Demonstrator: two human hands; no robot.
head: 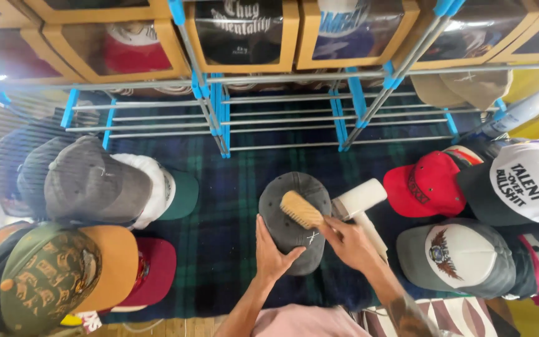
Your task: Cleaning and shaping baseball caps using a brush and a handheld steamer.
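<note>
We see the left hand (272,251) with fingers spread, bracing a faded grey cotton cap (293,219) on the dark plaid cloth (232,187). The right hand (349,242) clamps a wooden bristle brush (302,210) onto its crown. Tan window-fronted boxes (239,37) line the shelf above.

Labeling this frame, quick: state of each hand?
Left hand: open, fingers spread, steadying the dark grey cap.
Right hand: closed on the wooden brush, bristles on the cap.
</note>
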